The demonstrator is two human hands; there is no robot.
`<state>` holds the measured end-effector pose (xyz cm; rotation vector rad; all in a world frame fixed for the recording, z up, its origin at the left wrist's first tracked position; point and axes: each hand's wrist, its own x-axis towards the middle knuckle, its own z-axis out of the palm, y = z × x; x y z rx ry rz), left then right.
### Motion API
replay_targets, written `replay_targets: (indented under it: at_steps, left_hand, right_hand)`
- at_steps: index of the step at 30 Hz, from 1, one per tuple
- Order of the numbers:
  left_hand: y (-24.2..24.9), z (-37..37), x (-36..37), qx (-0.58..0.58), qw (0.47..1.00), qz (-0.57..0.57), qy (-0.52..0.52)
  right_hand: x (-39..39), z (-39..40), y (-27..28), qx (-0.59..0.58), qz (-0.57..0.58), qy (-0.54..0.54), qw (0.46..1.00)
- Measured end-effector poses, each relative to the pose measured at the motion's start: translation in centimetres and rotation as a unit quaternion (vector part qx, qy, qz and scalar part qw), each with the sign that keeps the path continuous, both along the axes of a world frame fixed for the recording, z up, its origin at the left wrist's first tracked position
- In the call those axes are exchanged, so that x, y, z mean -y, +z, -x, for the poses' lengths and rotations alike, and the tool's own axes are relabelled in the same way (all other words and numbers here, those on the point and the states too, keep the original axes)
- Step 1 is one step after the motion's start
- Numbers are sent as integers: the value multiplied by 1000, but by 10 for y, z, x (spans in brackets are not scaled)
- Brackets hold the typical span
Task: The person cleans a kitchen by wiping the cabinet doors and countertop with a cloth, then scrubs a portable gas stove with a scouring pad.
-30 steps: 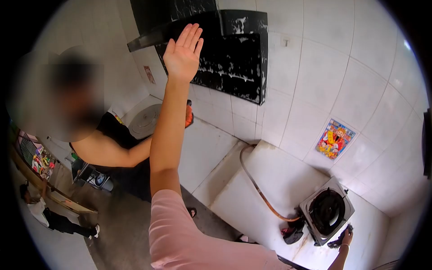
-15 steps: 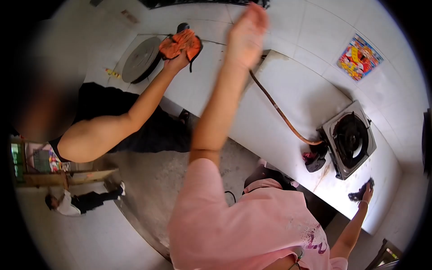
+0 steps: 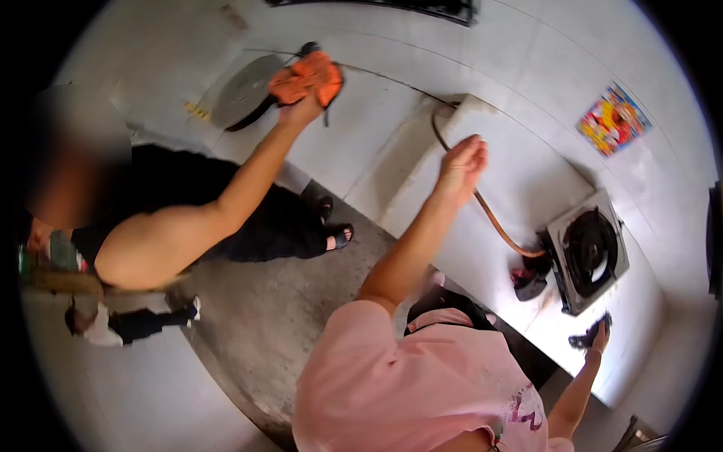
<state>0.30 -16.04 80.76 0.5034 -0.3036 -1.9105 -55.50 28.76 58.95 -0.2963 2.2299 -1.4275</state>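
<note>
My left hand (image 3: 465, 169) is raised over the white countertop near the brown gas hose (image 3: 493, 218). Its fingers are curled together, and I see nothing in them. Down at the right, my right hand (image 3: 602, 336) presses on a dark, crumpled cloth (image 3: 584, 340) lying on the counter. Just above that cloth stands a gas stove (image 3: 591, 248) with a black burner, and the hose runs to it. A dark bundle with some red (image 3: 529, 279) lies beside the stove, against its left side.
At the left, a co-worker in black holds an orange cloth (image 3: 307, 79) over the lower counter, near a round grey lid (image 3: 245, 94). A colourful poster (image 3: 614, 119) hangs on the tiled wall (image 3: 535, 68). Another person (image 3: 135, 324) stands farther off at lower left.
My left hand has come down from near the wall to above the counter by the hose. My right hand and the dark cloth have shifted slightly left and downward in view, which has also tilted.
</note>
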Motion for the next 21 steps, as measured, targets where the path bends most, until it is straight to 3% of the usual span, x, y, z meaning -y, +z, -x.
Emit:
replay_targets:
  at_steps: [2, 4, 5, 7, 8, 11, 13, 15, 17, 18, 19, 20, 21]
  left_hand:
    - [-33, -7, 7, -37, 996, 74, -17]
    - [-18, -10, 3, 2, 1000, 25, 0]
    - [-24, -17, 6, -4, 999, 27, -23]
    - [-26, -23, -2, 118, 992, -44, -2]
    - [-28, -16, -10, 115, 992, -48, -22]
    - [-49, 17, -34, 281, 951, 23, -123]
    - [-61, 46, -56, 346, 915, 95, -184]
    - [-107, 72, -76, 338, 878, 242, -238]
    - [-132, 101, -109, 388, 815, 322, -286]
    - [-147, 117, -122, 431, 753, 404, -290]
    - [-129, 133, -135, 455, 703, 458, -299]
    - [-151, 147, -143, 443, 665, 531, -281]
    - [-171, 153, -150, 441, 646, 524, -336]
  right_hand:
    - [14, -46, 40, 37, 49, 51, 997]
    - [24, -73, 93, 44, 4, 86, 995]
    - [37, -92, 108, 7, -7, 12, 1000]
    - [39, -102, 115, -26, -52, -72, 996]
    - [43, -106, 120, -5, -27, -57, 998]
    - [38, -103, 116, 27, -26, -28, 999]
    - [34, -100, 115, 12, -32, -23, 999]
    - [32, -104, 115, 22, -40, -44, 998]
    - [16, -82, 84, 36, -24, -41, 998]
    - [10, -75, 74, -11, -30, -50, 998]
    - [9, -71, 63, -49, -37, -59, 996]
    - [10, -78, 76, -52, -50, -87, 994]
    - [23, -85, 83, -42, -60, -94, 993]
